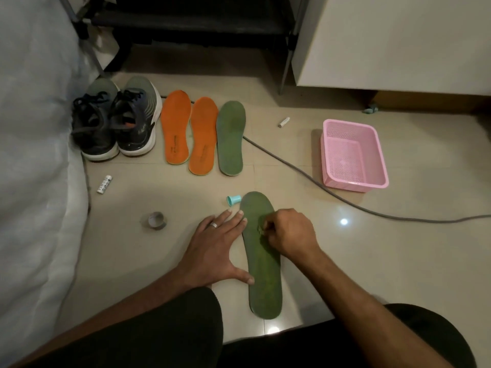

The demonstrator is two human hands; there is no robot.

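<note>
Left hand [212, 251] lies flat, steadying green insole [264, 282]; right hand [288, 232] seemingly pinches its surface; orange insoles [176, 128] bear unreadable print

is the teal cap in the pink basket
No, the teal cap lies on the floor by the toe of the near green insole, apart from the pink basket.

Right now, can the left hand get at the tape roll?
Probably yes. The left hand lies flat beside the near insole, and the tape roll sits on bare floor just to its left, nothing between.
</note>
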